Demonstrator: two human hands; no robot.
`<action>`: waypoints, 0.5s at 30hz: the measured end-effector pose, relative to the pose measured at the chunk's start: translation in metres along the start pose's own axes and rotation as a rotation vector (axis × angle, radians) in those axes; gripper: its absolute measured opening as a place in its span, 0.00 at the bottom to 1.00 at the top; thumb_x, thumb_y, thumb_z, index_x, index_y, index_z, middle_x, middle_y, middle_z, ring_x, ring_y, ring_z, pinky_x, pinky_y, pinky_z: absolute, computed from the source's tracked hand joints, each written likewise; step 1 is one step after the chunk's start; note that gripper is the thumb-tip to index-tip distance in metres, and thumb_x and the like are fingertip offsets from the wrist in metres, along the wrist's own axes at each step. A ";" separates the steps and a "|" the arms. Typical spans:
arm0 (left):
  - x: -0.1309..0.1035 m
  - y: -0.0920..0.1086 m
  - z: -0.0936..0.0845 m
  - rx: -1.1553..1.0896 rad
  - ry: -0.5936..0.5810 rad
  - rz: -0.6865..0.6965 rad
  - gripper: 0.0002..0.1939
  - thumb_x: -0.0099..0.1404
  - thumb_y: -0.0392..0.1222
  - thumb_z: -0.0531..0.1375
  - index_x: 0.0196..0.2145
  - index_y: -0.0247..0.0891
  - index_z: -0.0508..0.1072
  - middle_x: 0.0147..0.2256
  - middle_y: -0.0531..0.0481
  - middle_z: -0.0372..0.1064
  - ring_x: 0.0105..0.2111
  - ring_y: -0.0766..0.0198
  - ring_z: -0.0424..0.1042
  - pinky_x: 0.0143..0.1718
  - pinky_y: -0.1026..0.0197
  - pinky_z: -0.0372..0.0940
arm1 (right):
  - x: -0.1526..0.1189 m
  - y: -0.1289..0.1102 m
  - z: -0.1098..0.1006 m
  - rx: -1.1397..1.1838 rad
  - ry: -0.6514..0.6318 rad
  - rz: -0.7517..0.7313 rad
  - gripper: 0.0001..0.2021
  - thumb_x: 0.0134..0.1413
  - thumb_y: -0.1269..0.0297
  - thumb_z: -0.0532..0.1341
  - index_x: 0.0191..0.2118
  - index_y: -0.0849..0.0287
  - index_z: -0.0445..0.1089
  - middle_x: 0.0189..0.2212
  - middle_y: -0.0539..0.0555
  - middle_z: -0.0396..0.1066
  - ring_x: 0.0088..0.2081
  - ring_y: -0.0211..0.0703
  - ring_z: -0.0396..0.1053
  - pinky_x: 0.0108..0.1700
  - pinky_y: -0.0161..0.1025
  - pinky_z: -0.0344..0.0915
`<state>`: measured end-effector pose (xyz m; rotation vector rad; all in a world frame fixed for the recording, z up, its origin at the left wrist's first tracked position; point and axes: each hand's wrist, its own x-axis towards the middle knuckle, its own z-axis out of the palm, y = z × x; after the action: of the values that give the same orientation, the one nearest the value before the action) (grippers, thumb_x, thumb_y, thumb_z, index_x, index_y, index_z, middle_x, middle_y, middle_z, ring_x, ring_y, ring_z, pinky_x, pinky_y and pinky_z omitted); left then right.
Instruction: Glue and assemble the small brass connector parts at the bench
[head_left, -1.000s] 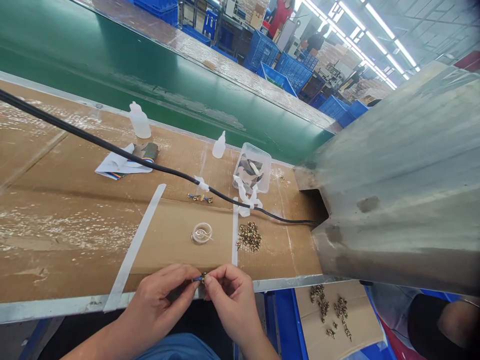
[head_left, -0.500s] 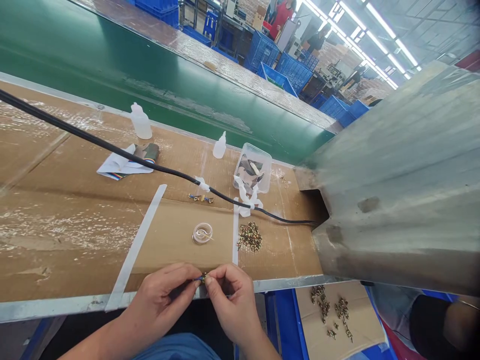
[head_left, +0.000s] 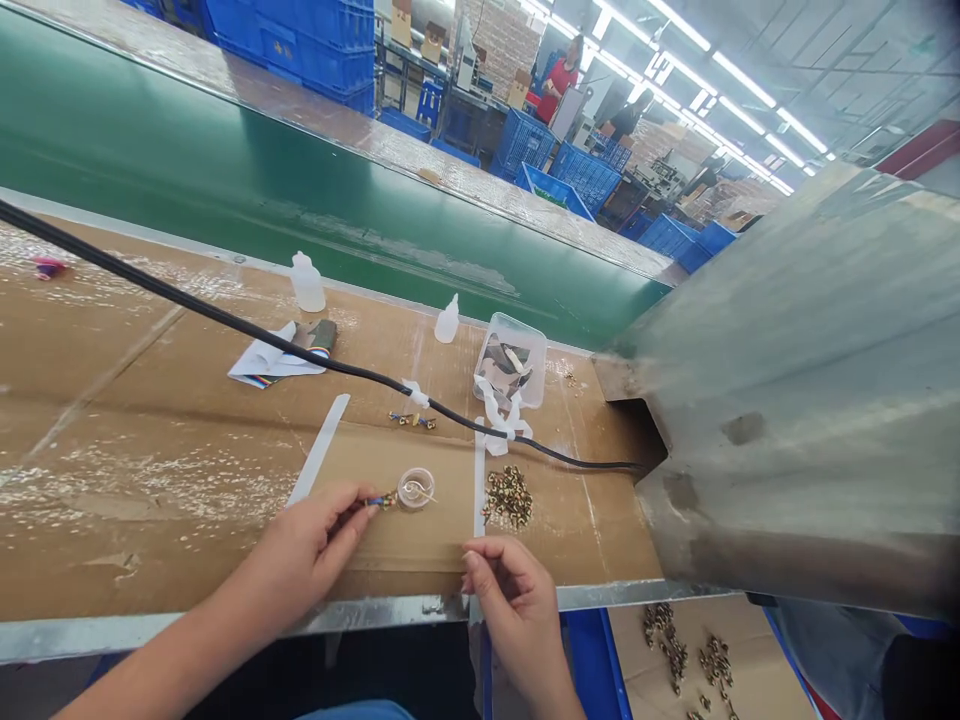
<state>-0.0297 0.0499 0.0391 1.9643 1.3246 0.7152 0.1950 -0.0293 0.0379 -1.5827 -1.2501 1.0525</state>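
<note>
My left hand [head_left: 328, 535] is closed in a pinch on a small blue-and-gold piece [head_left: 384, 499], too small to name its kind. The piece is held just left of a small round clear cup [head_left: 409, 492] with a thin pale stick in it. Near the table's front edge, my right hand [head_left: 514, 595] is closed, thumb and forefinger together; whether anything is between them I cannot make out. Just beyond it is a pile of small gold-and-dark pieces [head_left: 508, 497]. Several similar blue-and-gold pieces [head_left: 412, 421] lie in a row behind the cup.
A black cable [head_left: 360, 373] crosses above the cardboard-covered table. White squeeze bottles [head_left: 448, 320] and a clear box [head_left: 536, 370] holding cloth stand at the back. A metal housing [head_left: 765, 400] blocks the right side. Lower right, more small pieces [head_left: 716, 660] lie on cardboard.
My hands have come apart. The left has moved forward and left with the small piece to the cup; the right has shifted to the right. The view has tilted up slightly.
</note>
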 end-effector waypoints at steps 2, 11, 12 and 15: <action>0.014 -0.005 -0.009 0.125 0.003 -0.013 0.13 0.67 0.48 0.49 0.35 0.40 0.71 0.30 0.49 0.75 0.30 0.56 0.74 0.31 0.59 0.66 | 0.001 0.001 -0.006 -0.012 0.012 -0.001 0.11 0.60 0.58 0.59 0.37 0.60 0.74 0.29 0.53 0.70 0.29 0.40 0.69 0.31 0.34 0.66; 0.064 -0.014 -0.017 0.292 0.005 -0.011 0.12 0.66 0.45 0.49 0.33 0.39 0.71 0.31 0.46 0.75 0.33 0.51 0.74 0.33 0.56 0.65 | 0.002 0.010 -0.023 -0.064 0.048 -0.015 0.12 0.60 0.57 0.58 0.39 0.59 0.74 0.32 0.55 0.73 0.31 0.42 0.70 0.33 0.35 0.67; 0.068 -0.015 -0.017 0.298 0.008 -0.010 0.13 0.66 0.45 0.50 0.33 0.39 0.71 0.30 0.45 0.75 0.33 0.51 0.74 0.33 0.56 0.65 | 0.002 0.009 -0.025 -0.060 0.044 -0.013 0.12 0.60 0.57 0.58 0.39 0.59 0.74 0.32 0.55 0.73 0.30 0.42 0.70 0.32 0.35 0.67; 0.076 -0.019 -0.013 0.302 0.033 -0.014 0.13 0.66 0.45 0.51 0.36 0.38 0.72 0.33 0.44 0.76 0.35 0.50 0.75 0.35 0.55 0.65 | 0.001 0.007 -0.028 -0.068 0.046 -0.031 0.11 0.60 0.58 0.59 0.40 0.58 0.74 0.33 0.55 0.74 0.30 0.41 0.70 0.33 0.35 0.67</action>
<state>-0.0249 0.1288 0.0392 2.1830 1.5379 0.5686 0.2236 -0.0327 0.0399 -1.6248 -1.2866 0.9584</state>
